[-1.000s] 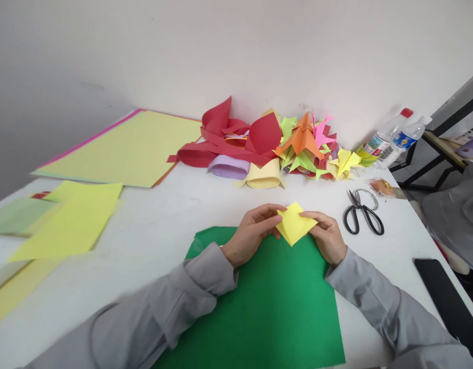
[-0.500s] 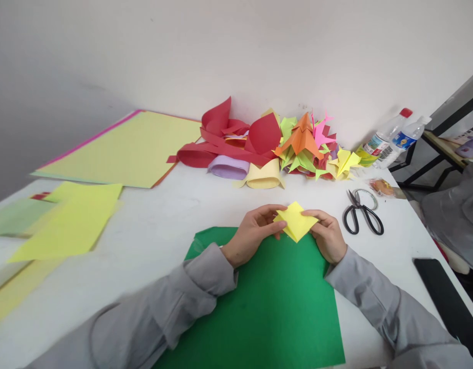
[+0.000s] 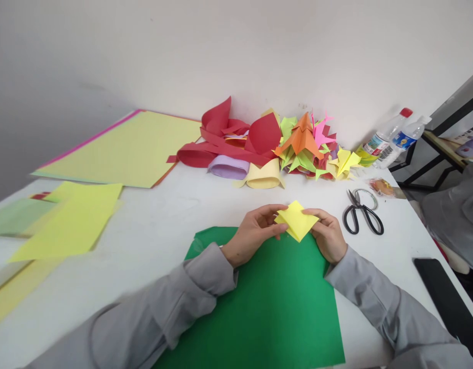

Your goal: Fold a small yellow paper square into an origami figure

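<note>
A small folded piece of yellow paper (image 3: pixel 299 221), diamond-shaped with layered flaps, is held between both hands above the far edge of a green sheet (image 3: pixel 270 297). My left hand (image 3: pixel 255 230) pinches its left corner, with the thumb in front and the fingers behind. On the other side, my right hand (image 3: pixel 327 236) grips the right corner, its index finger along the upper edge and the thumb mostly hidden behind the paper. Black-handled scissors (image 3: pixel 361 212) lie to the right of my right hand.
Along the wall sit red paper strips (image 3: pixel 221 148) and a pile of folded paper shapes (image 3: pixel 303 138). Two bottles (image 3: pixel 397 141) stand at the back right. A black flat object (image 3: pixel 447 297) lies near the right edge. Yellow sheets (image 3: pixel 70 220) and a large stack (image 3: pixel 128 148) occupy the left.
The folded yellow paper has shifted and turned very slightly between my fingers. Both hands keep their grip, and everything else stays in place.
</note>
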Demonstrator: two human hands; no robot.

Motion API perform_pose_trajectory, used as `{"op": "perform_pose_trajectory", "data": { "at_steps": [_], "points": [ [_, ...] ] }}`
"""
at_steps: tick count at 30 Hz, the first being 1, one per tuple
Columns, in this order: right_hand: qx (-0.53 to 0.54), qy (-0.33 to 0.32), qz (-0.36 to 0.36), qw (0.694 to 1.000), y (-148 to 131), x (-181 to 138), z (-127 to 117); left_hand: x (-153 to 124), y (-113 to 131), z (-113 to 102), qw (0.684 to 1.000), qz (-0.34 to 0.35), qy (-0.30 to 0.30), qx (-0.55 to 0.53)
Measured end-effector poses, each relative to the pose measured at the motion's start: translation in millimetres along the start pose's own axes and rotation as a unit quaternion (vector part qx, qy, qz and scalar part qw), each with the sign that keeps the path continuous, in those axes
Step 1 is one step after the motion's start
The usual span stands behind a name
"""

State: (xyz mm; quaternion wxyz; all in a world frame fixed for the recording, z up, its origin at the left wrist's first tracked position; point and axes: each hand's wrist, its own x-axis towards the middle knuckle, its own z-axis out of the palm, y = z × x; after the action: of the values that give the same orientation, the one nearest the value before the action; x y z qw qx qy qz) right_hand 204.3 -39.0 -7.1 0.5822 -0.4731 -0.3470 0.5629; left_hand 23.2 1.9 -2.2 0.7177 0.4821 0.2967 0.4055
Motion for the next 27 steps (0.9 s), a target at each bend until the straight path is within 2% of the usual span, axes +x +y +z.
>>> {"op": "perform_pose_trajectory", "data": {
  "at_steps": [6, 17, 20, 23, 27],
  "points": [
    [-0.019, -0.004, -0.004, 1.000, 2, 0, -3, 0, 0, 0, 1.000, -0.005, 0.010, 0.011],
    [0.006, -0.002, -0.003, 1.000, 0, 0, 0, 0, -1, -2, 1.000, -0.010, -0.020, 0.000],
    [-0.014, -0.008, -0.016, 1.000, 3, 1, -3, -2, -3, -1, 0.999, 0.001, -0.025, 0.029],
    [-0.040, -0.020, -0.035, 0.998, 6, 1, -7, -5, -7, 1, 0.994, 0.036, -0.033, 0.101],
    [-0.072, -0.053, -0.058, 0.994, 8, 0, -10, -7, -10, 2, 0.964, 0.148, 0.002, 0.220]
  ]
}}
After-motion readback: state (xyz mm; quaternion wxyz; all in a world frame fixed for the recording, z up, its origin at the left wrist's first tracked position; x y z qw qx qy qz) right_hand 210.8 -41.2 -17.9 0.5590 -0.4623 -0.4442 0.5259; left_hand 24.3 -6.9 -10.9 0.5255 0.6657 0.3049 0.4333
